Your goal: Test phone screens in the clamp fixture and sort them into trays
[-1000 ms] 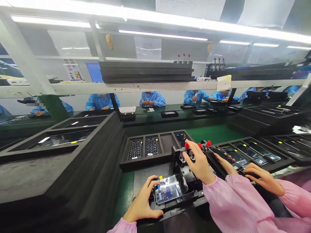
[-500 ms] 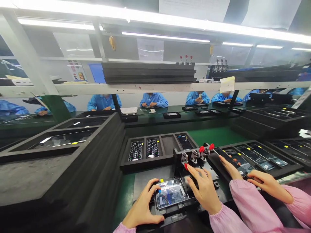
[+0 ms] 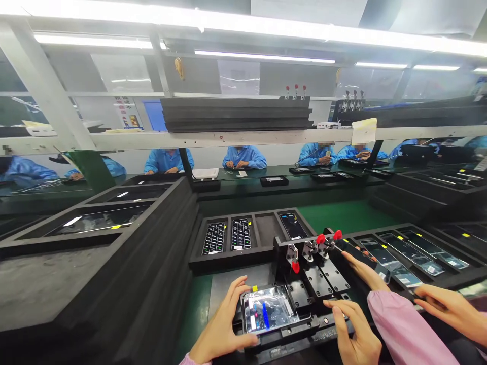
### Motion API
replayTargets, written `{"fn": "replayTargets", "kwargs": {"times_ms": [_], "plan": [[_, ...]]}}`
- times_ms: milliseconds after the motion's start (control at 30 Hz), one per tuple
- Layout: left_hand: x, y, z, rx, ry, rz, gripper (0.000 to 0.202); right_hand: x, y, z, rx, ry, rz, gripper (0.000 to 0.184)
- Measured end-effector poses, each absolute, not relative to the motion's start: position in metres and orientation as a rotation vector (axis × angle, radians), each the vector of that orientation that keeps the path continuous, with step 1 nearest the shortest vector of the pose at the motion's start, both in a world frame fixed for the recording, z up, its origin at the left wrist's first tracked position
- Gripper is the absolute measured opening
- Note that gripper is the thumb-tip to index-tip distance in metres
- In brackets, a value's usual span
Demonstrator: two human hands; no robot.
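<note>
In front of me a phone point(image 3: 268, 310) with a film-covered screen and a yellow tab lies face up in a black clamping fixture point(image 3: 321, 324). Around the phone's left end, my left hand point(image 3: 222, 322) has its fingers and thumb spread, with the thumb at the fixture's near edge. My right hand point(image 3: 355, 332) is at the near right of the fixture, fingers bent but apart, with nothing visible in them. Behind the phone stand toggle clamps; the left clamp's red tip point(image 3: 296, 267) points down, while two other red tips point(image 3: 338, 234) are up.
Behind the fixture is a foam tray point(image 3: 238, 258) holding phone parts. Stacked black trays point(image 3: 152, 243) rise at left. At right, a co-worker's hands point(image 3: 369, 274) hold a phone beside a tray with several phones point(image 3: 418, 256). People in blue point(image 3: 245, 157) sit across the bench.
My right hand has left the left clamp's red tip and moved toward me and to the right, uncovering the black plates. My left hand stays around the phone's left end.
</note>
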State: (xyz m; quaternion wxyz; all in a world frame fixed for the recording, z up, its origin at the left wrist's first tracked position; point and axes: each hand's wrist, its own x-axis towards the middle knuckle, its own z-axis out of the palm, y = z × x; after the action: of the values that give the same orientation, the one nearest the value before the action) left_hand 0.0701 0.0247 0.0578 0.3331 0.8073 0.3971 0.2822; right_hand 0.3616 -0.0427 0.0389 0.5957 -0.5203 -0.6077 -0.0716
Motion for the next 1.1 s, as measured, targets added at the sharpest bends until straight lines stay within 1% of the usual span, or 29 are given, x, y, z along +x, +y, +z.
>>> {"fn": "replayTargets", "kwargs": {"times_ms": [100, 233, 300, 433, 600, 767, 867, 1000, 1100], "plan": [[0.079, 0.032, 0.076, 2.107, 1.096, 0.815, 0.052, 0.356, -0.038, 0.049, -1.240, -1.425, -0.274, 0.004], [0.094, 0.041, 0.091, 2.147, 1.095, 0.823, 0.032, 0.332, -0.033, 0.051, -1.287, -1.726, -0.505, 0.026], [0.099, 0.043, 0.092, 2.165, 1.083, 0.798, 0.026, 0.321, -0.029, 0.047, -1.317, -1.804, -0.566, 0.025], [0.100, 0.045, 0.086, 2.149, 1.102, 0.789, 0.023, 0.311, -0.023, 0.037, -1.407, -1.732, -0.551, 0.009], [0.094, 0.047, 0.082, 2.117, 1.141, 0.823, 0.021, 0.292, -0.023, 0.038, -1.329, -1.667, -0.475, 0.011], [0.090, 0.046, 0.084, 2.076, 1.150, 0.895, 0.019, 0.265, -0.027, 0.052, -1.252, -1.598, -0.385, 0.008], [0.084, 0.045, 0.083, 2.047, 1.184, 0.936, 0.018, 0.279, -0.027, 0.062, -1.314, -1.520, -0.390, 0.002], [0.075, 0.044, 0.075, 2.005, 1.224, 0.982, 0.019, 0.314, -0.027, 0.070, -1.347, -1.437, -0.438, 0.008], [0.073, 0.042, 0.067, 1.987, 1.223, 0.952, 0.024, 0.331, -0.029, 0.072, -1.362, -1.406, -0.437, 0.011]]}}
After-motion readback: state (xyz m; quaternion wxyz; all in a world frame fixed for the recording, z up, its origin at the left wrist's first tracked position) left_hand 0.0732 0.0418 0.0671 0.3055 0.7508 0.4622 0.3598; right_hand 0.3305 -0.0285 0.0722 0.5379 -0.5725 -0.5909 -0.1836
